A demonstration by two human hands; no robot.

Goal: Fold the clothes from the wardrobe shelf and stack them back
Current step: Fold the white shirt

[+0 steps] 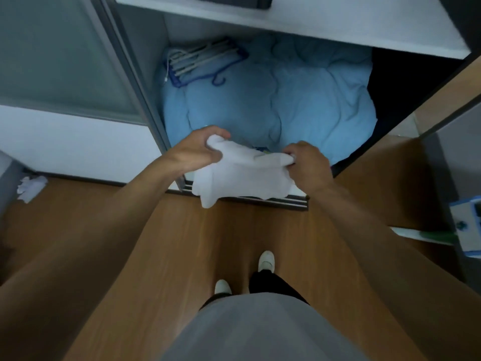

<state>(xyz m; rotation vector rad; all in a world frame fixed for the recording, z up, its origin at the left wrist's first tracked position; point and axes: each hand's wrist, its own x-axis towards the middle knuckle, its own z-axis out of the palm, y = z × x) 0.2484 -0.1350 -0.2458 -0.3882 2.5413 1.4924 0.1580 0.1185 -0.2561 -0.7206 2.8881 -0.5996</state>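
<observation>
In the head view, just above the middle of the frame, both hands hold a white garment (pixel 239 175) up in the air in front of the open wardrobe. The left hand (pixel 197 149), left of centre, has its fingers curled over a bunched corner of the cloth, with the thumb underneath. The right hand (pixel 307 165), right of centre, pinches the opposite edge, fingers folded tight on the fabric. The garment is stretched between them and sags below, its lowest tip hanging over the sliding-door track (pixel 273 201) and the wooden floor (pixel 182 243).

Behind the hands, in the upper middle of the frame, a crumpled light blue duvet (pixel 273 100) fills the bottom compartment of the wardrobe. A bundle of hangers (pixel 200 61) with blue hooks lies on its upper left part. A white shelf (pixel 286 19) runs across the top of the frame, with a dark item (pixel 234 0) on it at the top edge. A frosted sliding door (pixel 65 61) covers the upper left.

At the left edge a crumpled white scrap (pixel 31 187) lies on the floor. At the right edge stands a blue and white box (pixel 468 225). Low in the centre two white shoes (pixel 266 260) show on the floor
</observation>
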